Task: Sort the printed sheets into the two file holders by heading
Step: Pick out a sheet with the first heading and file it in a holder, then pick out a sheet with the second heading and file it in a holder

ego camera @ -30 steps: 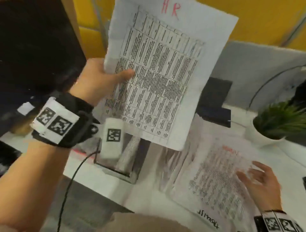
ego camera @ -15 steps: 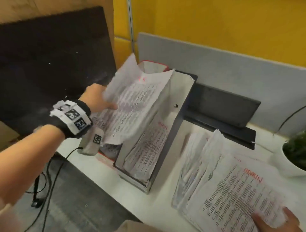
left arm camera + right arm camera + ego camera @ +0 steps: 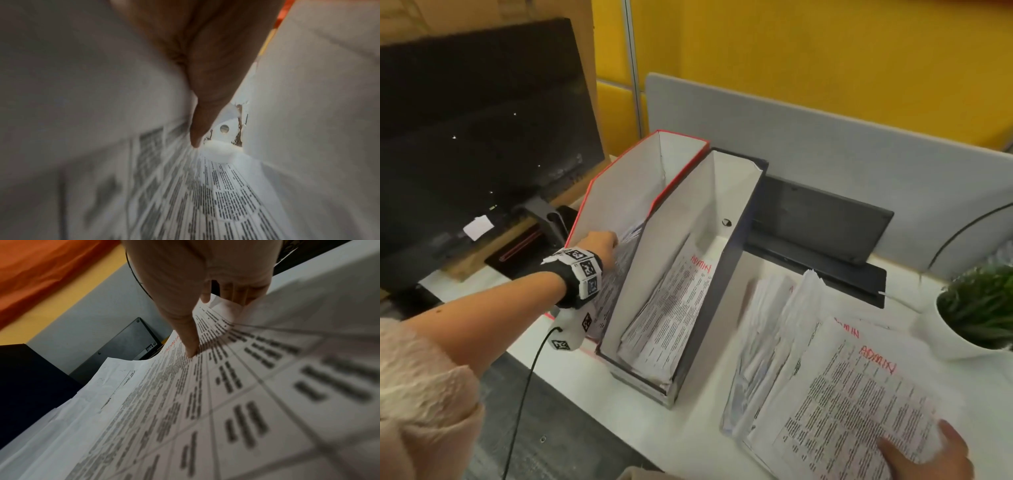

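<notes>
While my left hand (image 3: 602, 245) reaches into the red-edged holder (image 3: 626, 178) among thin, floppy sheets, its grip stays unclear overhead. Left wrist: fingers (image 3: 207, 105) lie straight against a sheet (image 3: 216, 194). Right wrist: thumb (image 3: 185, 331) and fingers pinch the top sheet (image 3: 226, 394) at its edge, over the counter.

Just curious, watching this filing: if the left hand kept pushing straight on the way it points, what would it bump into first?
Probably the end wall of the red-edged file holder. The left hand points down along the sheets inside it, toward that wall with its small round hole; depth is hard to judge.
</notes>
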Demonstrator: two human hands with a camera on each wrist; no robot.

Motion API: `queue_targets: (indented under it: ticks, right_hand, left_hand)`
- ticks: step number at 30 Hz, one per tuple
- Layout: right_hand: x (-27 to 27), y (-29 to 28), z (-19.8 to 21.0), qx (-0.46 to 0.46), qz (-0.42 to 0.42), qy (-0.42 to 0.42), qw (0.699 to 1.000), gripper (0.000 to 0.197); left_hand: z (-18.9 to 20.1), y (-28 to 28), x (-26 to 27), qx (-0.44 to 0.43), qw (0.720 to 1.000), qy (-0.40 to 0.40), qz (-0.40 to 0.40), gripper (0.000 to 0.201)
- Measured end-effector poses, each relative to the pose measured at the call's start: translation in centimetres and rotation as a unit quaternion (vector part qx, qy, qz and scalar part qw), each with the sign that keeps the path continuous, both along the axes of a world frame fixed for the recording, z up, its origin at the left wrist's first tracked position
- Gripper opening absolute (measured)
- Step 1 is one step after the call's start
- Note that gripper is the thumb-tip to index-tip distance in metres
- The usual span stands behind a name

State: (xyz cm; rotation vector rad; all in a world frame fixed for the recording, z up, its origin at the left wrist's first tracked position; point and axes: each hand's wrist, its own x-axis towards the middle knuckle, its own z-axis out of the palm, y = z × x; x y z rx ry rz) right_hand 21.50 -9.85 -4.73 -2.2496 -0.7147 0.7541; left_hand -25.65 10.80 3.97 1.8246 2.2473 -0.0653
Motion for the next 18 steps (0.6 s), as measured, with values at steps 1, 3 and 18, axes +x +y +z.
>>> queue_targets:
  ticks: [1, 3, 18]
  right_hand:
    - [-0.3, 0.8, 0.9, -0.022, -0.011, -0.005, 1.0, 0.084]
    - [-0.6, 1.4, 2.1, -0.06, -0.014, 0.004, 0.998, 0.062]
    - [0.4, -0.6, -1.8, -0.011, -0.002, -0.04, 0.999, 0.106]
  left_hand:
    - [0.0, 0.0, 0.0, -0.008, 1.0, 0.013, -0.011, 0.028]
    - [0.0, 0.0, -0.1, -0.017, 0.999, 0.037, -0.025, 0.022]
    - [11.6, -3.1, 7.7, 0.317, 0.871, -0.374, -0.028, 0.01]
